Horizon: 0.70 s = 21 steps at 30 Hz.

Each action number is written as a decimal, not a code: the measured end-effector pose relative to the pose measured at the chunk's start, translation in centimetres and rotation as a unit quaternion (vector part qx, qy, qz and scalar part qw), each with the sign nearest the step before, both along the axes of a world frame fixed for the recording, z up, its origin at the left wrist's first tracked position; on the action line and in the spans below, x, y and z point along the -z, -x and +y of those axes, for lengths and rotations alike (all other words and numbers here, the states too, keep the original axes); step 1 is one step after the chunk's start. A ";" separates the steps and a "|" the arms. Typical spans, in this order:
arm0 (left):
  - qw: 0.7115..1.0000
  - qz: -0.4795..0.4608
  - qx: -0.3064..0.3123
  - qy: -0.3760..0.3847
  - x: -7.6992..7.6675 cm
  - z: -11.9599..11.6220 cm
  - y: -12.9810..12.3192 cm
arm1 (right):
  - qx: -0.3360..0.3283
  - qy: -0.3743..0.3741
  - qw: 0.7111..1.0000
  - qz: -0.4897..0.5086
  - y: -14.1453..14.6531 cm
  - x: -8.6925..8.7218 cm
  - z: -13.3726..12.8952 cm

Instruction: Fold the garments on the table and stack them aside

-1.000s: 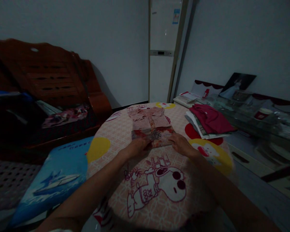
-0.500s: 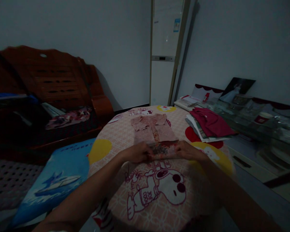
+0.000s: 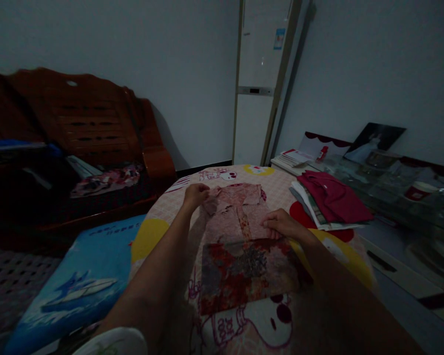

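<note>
A pink short-sleeved shirt (image 3: 225, 224) lies spread on the round table, its collar at the far side. Its lower part (image 3: 240, 276) shows a red and grey pattern and reaches toward me. At the far left shoulder of the shirt, my left hand (image 3: 196, 196) is closed, pinching the cloth with its fingertips. My right hand (image 3: 283, 224) rests at the shirt's right edge, near the top of the patterned part. Its fingers are loosely bent and a little apart, with no cloth visibly gripped.
A pink cartoon tablecloth (image 3: 151, 239) covers the table. Folded clothes with a dark red one on top (image 3: 333, 195) lie at the right. Beyond them is a glass-topped cabinet (image 3: 385, 187) with a paper cup (image 3: 420, 191). A wooden bench (image 3: 92, 128) stands left.
The shirt's patterned lower part, bunched between both hands before, now lies spread toward me. My left hand has moved up to the far shoulder; my right hand stays by the right edge.
</note>
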<state>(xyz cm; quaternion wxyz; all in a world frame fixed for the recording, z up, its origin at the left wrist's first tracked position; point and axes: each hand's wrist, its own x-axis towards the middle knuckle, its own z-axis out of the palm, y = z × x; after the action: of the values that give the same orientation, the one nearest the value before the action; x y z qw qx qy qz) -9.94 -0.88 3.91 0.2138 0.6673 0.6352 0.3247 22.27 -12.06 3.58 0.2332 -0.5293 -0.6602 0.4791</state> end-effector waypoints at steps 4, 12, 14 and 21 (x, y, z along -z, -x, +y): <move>0.987 0.095 -0.133 0.001 2.0 2.9 1.6 | -0.009 -0.006 1.000 0.005 2.7 0.6 3.1; 0.984 0.121 -0.120 0.051 3.9 7.2 0.9 | -0.010 -0.184 0.978 -0.098 7.1 1.4 10.3; 0.984 0.124 -0.105 0.075 3.9 8.1 1.2 | -0.024 -0.245 0.960 -0.134 7.9 1.4 12.2; 0.989 0.059 -0.016 0.132 3.7 9.1 3.2 | -0.019 -0.314 0.933 -0.171 9.9 4.1 15.5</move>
<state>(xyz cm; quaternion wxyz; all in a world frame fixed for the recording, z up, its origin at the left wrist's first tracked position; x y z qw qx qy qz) -13.14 8.20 0.25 0.2572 0.6411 0.6944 0.2017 12.38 3.46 -0.47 0.2617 -0.4900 -0.8172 0.1535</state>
